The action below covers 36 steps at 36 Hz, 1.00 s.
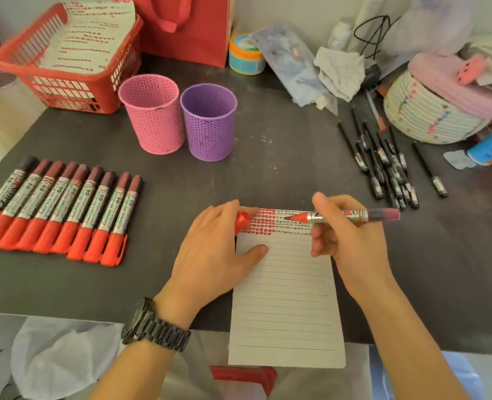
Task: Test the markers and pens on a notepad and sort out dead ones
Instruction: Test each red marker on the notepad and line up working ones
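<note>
A lined notepad [285, 298] lies on the dark table in front of me, its top rows filled with red and black test marks. My right hand [345, 241] grips an uncapped red marker [354, 216], held sideways with its tip pointing left over the marks. My left hand [213, 252] presses on the pad's left edge and holds the marker's red cap [243, 220] between its fingers. Several capped red markers [57, 209] lie in a row at the left. Several black pens [383, 166] lie in a loose pile at the right.
A pink mesh cup [152, 114] and a purple mesh cup [208, 122] stand behind the pad. A red basket [65, 88] with marked paper sits at the back left. A woven basket [429, 116], crumpled tissue [340, 73] and a tape roll [246, 54] crowd the back right.
</note>
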### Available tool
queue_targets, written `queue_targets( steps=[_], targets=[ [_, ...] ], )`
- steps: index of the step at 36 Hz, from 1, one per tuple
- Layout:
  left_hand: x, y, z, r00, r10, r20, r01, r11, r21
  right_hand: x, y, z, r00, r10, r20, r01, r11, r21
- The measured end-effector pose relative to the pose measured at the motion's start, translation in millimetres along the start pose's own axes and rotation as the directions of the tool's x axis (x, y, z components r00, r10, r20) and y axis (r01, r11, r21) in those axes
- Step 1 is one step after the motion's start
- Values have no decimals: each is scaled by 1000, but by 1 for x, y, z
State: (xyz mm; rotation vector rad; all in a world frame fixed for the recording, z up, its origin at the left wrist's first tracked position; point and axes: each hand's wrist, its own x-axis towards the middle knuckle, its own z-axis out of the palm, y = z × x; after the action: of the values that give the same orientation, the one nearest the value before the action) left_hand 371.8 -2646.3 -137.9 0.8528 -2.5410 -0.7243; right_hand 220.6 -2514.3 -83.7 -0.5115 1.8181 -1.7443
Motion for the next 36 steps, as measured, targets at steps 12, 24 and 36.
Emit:
queue_targets(
  steps=[12, 24, 36],
  targets=[
    [0, -2, -1, 1000, -13, 12, 13, 1000, -9, 20, 32, 23, 974, -157, -166, 122, 972, -200],
    [1, 0, -1, 996, -82, 38, 84, 996, -36, 20, 40, 24, 966, -183, -182, 99, 914, -394],
    [4, 0, 0, 988, -130, 80, 132, 991, -27, 21, 41, 25, 966, -217, -142, 142, 901, -410]
  ],
)
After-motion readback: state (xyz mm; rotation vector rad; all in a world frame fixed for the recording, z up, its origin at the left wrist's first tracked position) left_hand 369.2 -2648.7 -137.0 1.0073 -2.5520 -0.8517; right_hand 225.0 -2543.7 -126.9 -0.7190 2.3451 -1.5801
